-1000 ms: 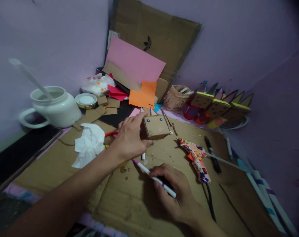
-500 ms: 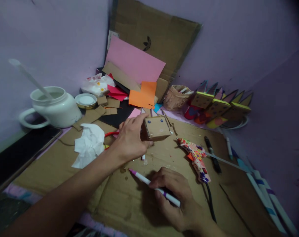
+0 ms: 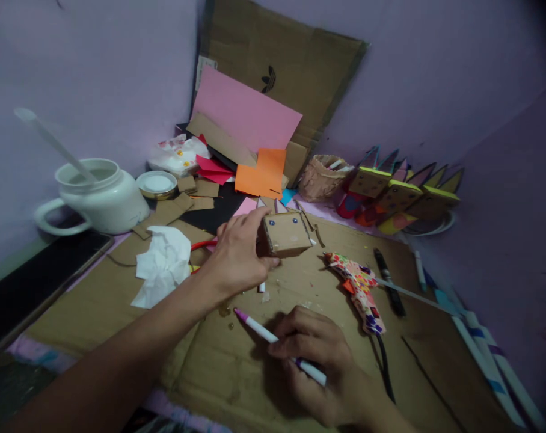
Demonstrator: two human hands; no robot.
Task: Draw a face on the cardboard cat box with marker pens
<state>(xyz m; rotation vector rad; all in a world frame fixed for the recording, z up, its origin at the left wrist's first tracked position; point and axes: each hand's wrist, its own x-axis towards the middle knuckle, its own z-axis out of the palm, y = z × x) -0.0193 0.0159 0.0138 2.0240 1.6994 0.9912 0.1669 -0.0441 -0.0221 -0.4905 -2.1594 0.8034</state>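
Observation:
My left hand [image 3: 241, 249] is closed around the left side of a small cardboard box [image 3: 288, 237] with two dark eye-like dots on its front face. Pointed ear-like pieces show behind the box's top edge, partly hidden by my fingers. In my right hand [image 3: 315, 358] is a purple-and-white marker [image 3: 255, 326], gripped near its middle, its purple end pointing left and away from me. That end is close to the cardboard sheet [image 3: 223, 373]; I cannot tell whether it touches. A flower-patterned glue gun [image 3: 356, 288] lies to the right of the box.
Crumpled white tissue [image 3: 162, 264], a phone [image 3: 38, 276] and a white mug [image 3: 101, 201] are on the left. Paper and cardboard scraps [image 3: 260, 174] pile at the back. Box-headed figures [image 3: 394, 195] stand back right beside a marker basket [image 3: 322, 180]. A black marker [image 3: 389, 282] lies right.
My right hand and the marker have shifted very slightly to the left. My left hand and the cardboard box look the same.

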